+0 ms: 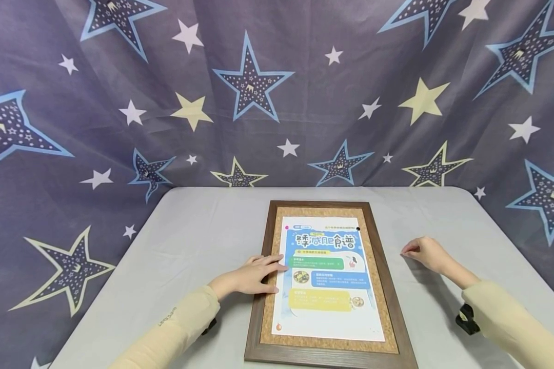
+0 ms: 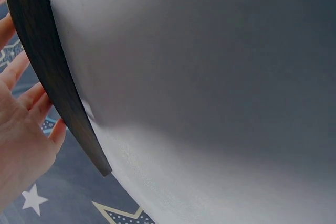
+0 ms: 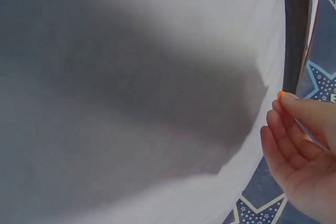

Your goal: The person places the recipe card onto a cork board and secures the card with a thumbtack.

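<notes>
A brown wood-framed cork board [image 1: 332, 345] lies on the table, with a printed sheet of paper [image 1: 325, 326] on its cork. Near the sheet's upper corners sit a pink pushpin [image 1: 287, 227] and a black pushpin [image 1: 357, 228]. My left hand [image 1: 255, 277] rests across the board's left edge, fingers spread, fingertips on the sheet's left side. To the right of the board, my right hand [image 1: 430, 254] is held over the table. Its thumb and index finger pinch a small orange pushpin [image 3: 281, 94], mostly hidden by the fingertips.
A light grey cloth covers the table [image 1: 203, 225]. Behind it and along the sides hangs a dark star-patterned curtain [image 1: 304, 118]. A black wrist device [image 1: 467, 319] shows under the right sleeve, another [image 1: 209, 326] under the left.
</notes>
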`<state>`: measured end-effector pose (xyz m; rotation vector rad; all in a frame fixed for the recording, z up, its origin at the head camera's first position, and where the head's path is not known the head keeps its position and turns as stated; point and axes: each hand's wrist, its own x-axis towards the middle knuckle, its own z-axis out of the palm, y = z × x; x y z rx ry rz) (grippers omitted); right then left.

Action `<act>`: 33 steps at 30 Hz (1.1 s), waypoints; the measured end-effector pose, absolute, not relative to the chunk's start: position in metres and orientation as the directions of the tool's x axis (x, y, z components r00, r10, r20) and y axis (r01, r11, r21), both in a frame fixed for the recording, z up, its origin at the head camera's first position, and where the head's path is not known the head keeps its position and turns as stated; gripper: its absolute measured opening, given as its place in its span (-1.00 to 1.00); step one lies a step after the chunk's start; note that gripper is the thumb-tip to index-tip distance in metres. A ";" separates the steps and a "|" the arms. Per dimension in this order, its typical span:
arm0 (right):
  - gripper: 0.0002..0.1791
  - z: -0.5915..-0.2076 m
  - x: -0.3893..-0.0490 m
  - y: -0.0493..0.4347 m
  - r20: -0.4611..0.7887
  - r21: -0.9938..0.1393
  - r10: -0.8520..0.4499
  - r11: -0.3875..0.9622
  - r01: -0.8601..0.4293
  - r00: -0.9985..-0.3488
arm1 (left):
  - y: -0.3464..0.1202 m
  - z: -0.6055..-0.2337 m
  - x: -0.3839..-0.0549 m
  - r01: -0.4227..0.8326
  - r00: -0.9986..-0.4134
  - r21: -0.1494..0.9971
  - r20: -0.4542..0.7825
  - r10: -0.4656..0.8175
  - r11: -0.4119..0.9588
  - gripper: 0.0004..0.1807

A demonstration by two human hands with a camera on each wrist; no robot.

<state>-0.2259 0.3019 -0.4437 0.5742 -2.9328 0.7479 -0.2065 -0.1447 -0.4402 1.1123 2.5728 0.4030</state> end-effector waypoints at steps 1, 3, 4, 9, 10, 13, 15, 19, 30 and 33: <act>-0.94 -0.443 -0.225 0.301 0.148 -0.452 -0.339 0.812 -0.368 -0.929 | -0.145 -0.440 -0.207 0.654 -0.651 0.371 -0.168 0.740 0.659 -0.44; -0.94 -0.441 -0.223 0.300 0.145 -0.459 -0.339 0.809 -0.367 -0.929 | -0.144 -0.440 -0.207 0.654 -0.651 0.369 -0.169 0.740 0.660 -0.44; -0.94 -0.440 -0.222 0.300 0.142 -0.464 -0.340 0.807 -0.366 -0.930 | -0.144 -0.439 -0.207 0.654 -0.651 0.367 -0.171 0.740 0.661 -0.44; -0.95 -0.436 -0.217 0.297 0.136 -0.496 -0.347 0.787 -0.367 -0.928 | -0.144 -0.439 -0.207 0.651 -0.652 0.369 -0.176 0.738 0.663 -0.43; -0.95 -0.436 -0.216 0.297 0.137 -0.504 -0.348 0.782 -0.368 -0.927 | -0.144 -0.439 -0.207 0.649 -0.652 0.371 -0.178 0.737 0.664 -0.43; -0.94 -0.434 -0.213 0.296 0.140 -0.526 -0.363 0.761 -0.380 -0.921 | -0.144 -0.438 -0.206 0.649 -0.651 0.371 -0.180 0.737 0.664 -0.43; -0.93 -0.433 -0.212 0.295 0.140 -0.540 -0.372 0.748 -0.386 -0.918 | -0.144 -0.438 -0.206 0.649 -0.652 0.368 -0.183 0.736 0.666 -0.43; -0.91 -0.430 -0.208 0.293 0.128 -0.563 -0.401 0.723 -0.400 -0.907 | -0.144 -0.437 -0.206 0.649 -0.651 0.368 -0.184 0.736 0.666 -0.43; -0.90 -0.425 -0.197 0.283 0.083 -0.621 -0.444 0.677 -0.395 -0.892 | -0.145 -0.438 -0.206 0.650 -0.651 0.363 -0.187 0.735 0.668 -0.43; -0.91 -0.425 -0.195 0.279 0.053 -0.651 -0.439 0.666 -0.365 -0.897 | -0.145 -0.438 -0.206 0.650 -0.651 0.362 -0.188 0.735 0.668 -0.43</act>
